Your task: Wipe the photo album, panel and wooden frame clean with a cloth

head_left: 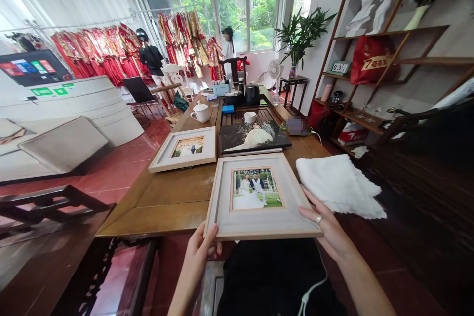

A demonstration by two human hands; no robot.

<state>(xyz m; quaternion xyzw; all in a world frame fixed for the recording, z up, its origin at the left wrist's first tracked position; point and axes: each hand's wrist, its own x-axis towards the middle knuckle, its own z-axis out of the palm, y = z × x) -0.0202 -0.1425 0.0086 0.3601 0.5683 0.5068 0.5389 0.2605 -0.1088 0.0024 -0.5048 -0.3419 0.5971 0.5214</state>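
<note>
Between both hands I hold a picture frame (pixel 222 197) with a pale wooden edge, a wide grey mat and a small wedding photo inside. My left hand (pixel 203 244) grips its near left corner, thumb on top and fingers curled under. On the right edge sits my right hand (pixel 322 219), a ring on one finger, closed round the frame. A second picture frame (pixel 166 155) lies on the wooden table (pixel 159 210) to the far left. Behind the held frame rests a dark photo panel (pixel 231 136). A white cloth (pixel 336 185) lies by the table's right edge, near my right hand.
Farther up the table stand a white lidded cup (pixel 200 112), a small white teacup (pixel 250 117), a blue box (pixel 228 108) and a black kettle (pixel 252 94). Shelves (pixel 392 32) rise on the right. A wooden bench (pixel 48 237) stands left. Two dark-haired figures are at the back.
</note>
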